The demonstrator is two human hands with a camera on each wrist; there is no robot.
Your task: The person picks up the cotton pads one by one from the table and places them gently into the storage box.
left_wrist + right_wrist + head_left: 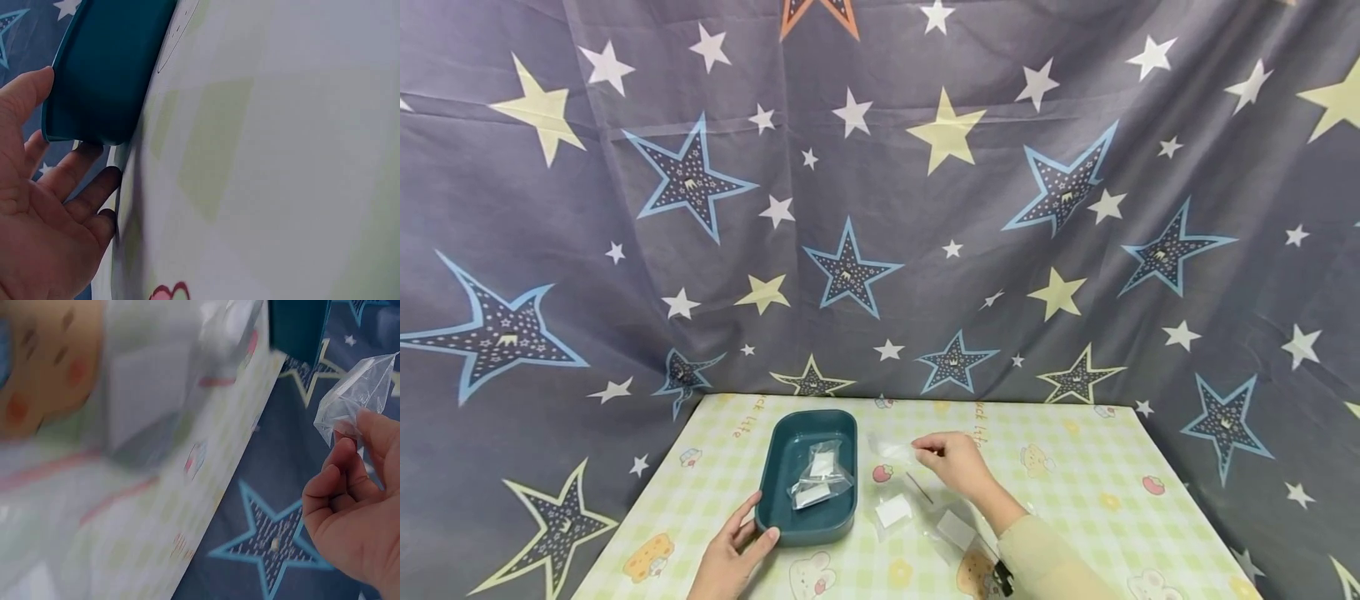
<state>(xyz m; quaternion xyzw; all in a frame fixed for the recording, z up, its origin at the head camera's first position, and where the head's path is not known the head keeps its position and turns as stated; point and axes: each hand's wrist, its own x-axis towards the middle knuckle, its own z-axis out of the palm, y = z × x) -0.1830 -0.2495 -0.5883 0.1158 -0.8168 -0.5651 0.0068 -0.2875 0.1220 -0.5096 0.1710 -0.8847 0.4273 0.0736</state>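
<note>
My left hand point(730, 557) holds the near left corner of a dark teal plastic tray point(817, 537), thumb and fingers on either side of the corner. In the left wrist view the thumb and fingertips meet the tray wall point(112, 81). Inside the tray lie small clear plastic bags point(820, 479) with white pieces in them. To the right, my right hand point(958, 467) pinches the edge of another clear plastic bag point(891, 448) between thumb and fingers. That bag point(356, 397) hangs off the fingertips in the right wrist view.
On the checked tablecloth point(1075, 483), nearer me, lie a clear bag with a white piece point(893, 510) and another white piece in clear plastic point(957, 530). A thin brown stick shape point(919, 488) and a small black object point(1002, 577) are close by. A starry curtain point(880, 208) hangs behind.
</note>
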